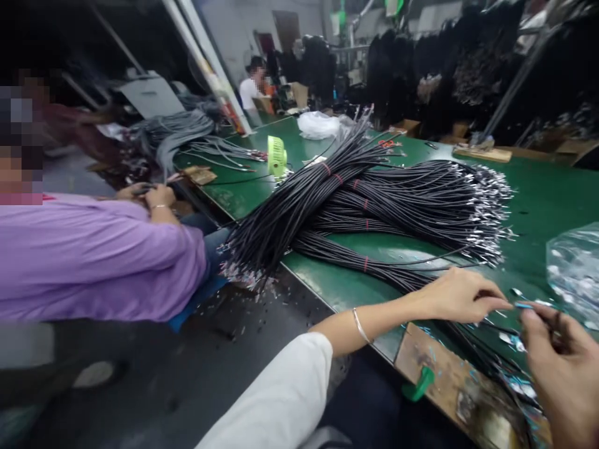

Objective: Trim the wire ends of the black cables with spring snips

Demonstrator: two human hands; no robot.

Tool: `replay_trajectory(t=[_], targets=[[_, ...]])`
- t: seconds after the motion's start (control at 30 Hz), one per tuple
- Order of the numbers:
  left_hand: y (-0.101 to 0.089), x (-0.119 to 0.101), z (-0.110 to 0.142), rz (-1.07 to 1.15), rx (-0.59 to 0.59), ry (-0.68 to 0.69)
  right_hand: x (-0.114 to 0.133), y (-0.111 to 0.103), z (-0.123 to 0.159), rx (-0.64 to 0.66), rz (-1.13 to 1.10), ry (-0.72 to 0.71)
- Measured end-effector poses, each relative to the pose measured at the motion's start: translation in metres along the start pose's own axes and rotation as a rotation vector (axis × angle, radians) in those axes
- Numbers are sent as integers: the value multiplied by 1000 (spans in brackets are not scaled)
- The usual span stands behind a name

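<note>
My left hand (456,296) reaches over the bench edge with thumb and forefinger pinched together. What lies between its fingertips is too small to make out. Facing it, my right hand (556,349) pinches a thin blue wire (524,305) end, the two sets of fingertips nearly meeting. Beneath and beside my hands runs a bundle of black cables (374,267), tied with a red band. Larger black cable bundles (416,193) lie stacked behind, their stripped ends pale and silvery. Bits of blue and white scrap are scattered below my fingers.
A wooden board (442,380) with a green clip (420,383) sits at the green bench's (556,187) near edge. At right lies a clear plastic bag (575,268). A small green fan (277,156) stands farther back. A co-worker in a purple shirt (103,255) sits at left.
</note>
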State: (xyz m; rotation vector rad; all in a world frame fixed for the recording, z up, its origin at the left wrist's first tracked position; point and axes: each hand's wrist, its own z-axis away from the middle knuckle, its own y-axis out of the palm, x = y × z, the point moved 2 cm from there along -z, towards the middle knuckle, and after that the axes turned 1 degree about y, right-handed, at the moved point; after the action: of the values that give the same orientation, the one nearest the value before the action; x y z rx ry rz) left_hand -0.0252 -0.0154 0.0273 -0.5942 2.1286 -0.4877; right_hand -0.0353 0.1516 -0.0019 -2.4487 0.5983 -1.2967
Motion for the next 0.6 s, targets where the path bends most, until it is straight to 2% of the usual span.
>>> replay_trajectory(t=[0.03,0.1,0.17,0.23,0.27,0.3,0.37,0.47,0.6], targets=[[2,0,0,38,-22,-18,-1,0,2,-13,1,96],[3,1,1,125,-79,-96,4,2,3,-52,50,158],[1,2,2,208,-132,-189,16,9,2,-17,98,27],[-4,2,3,266,-152,-217,26,18,-1,172,57,-118],[-5,3,4,298,-142,-223,29,20,-2,217,32,-142],[-6,3,4,331,-131,-224,30,21,-4,213,23,-120],[-6,8,3,363,-124,-266,28,16,-7,92,-38,-31],[-1,14,1,376,-86,-311,21,9,-11,-2,-149,81],[3,17,2,417,7,-319,21,4,-12,23,-261,110]])
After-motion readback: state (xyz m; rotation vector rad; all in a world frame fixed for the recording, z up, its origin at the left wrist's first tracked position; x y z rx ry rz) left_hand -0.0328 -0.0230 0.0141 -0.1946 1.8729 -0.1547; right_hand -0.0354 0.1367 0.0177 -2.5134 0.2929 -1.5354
